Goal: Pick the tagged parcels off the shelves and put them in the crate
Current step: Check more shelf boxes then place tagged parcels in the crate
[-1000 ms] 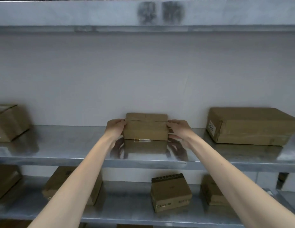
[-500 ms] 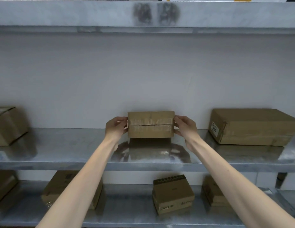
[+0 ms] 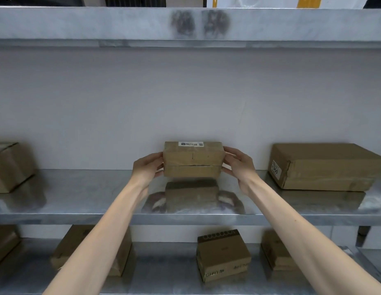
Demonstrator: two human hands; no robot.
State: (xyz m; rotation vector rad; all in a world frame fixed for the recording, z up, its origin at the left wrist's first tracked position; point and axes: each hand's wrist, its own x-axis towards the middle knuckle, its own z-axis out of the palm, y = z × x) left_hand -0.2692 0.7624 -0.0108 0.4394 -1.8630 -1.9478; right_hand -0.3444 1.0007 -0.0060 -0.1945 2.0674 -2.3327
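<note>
Head view, left hand and right hand gripping parcel ends, over glossy metal shelf, pale wall behind

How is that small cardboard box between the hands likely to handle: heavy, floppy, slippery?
Probably stiff: the cardboard box shows straight edges under the grip of the left hand and right hand. Likely light, since a pinch at its ends seems enough. The matte cardboard should not slip much.

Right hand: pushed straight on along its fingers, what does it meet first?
The small parcel: the right hand grips its right end. Past that, probably the back wall, though depth is unclear.
</note>
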